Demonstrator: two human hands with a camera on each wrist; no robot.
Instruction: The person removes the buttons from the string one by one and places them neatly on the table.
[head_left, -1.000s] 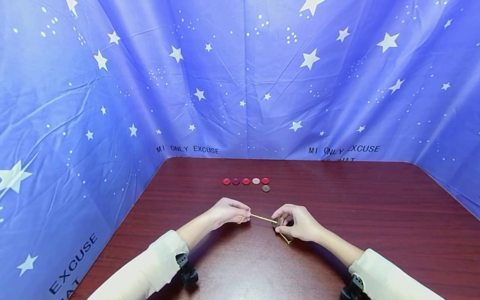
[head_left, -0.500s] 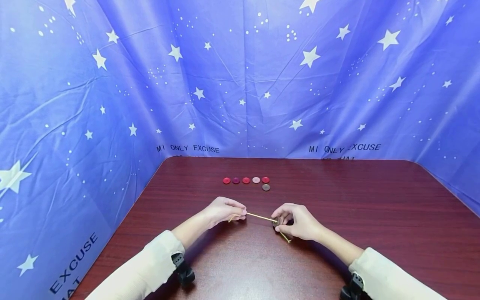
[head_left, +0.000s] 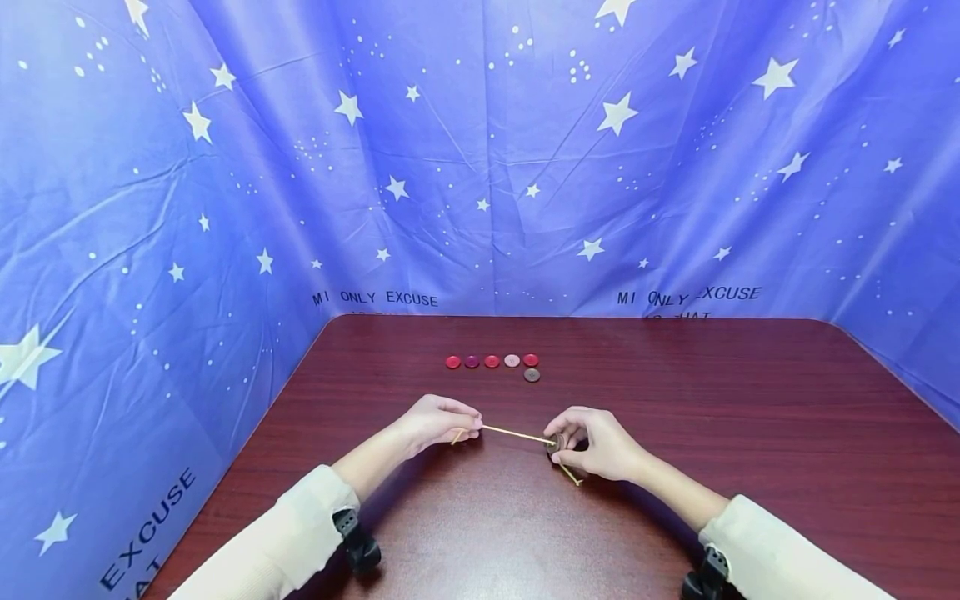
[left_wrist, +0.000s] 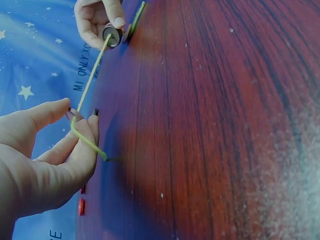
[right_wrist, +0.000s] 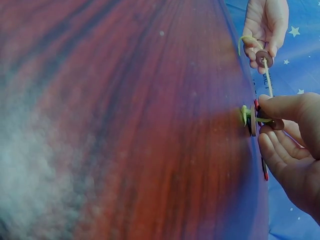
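String (head_left: 517, 434) is stretched above the table (head_left: 480, 525) between the left hand (head_left: 435, 423), nearly closed to pinch it with a button (right_wrist: 263, 55), and the right hand (head_left: 600, 446), pinching threaded buttons (left_wrist: 116, 38), probably for tension.

Cream sleeves (head_left: 262, 546), chunky black devices (head_left: 362, 552) at both cuffs (head_left: 322, 498)
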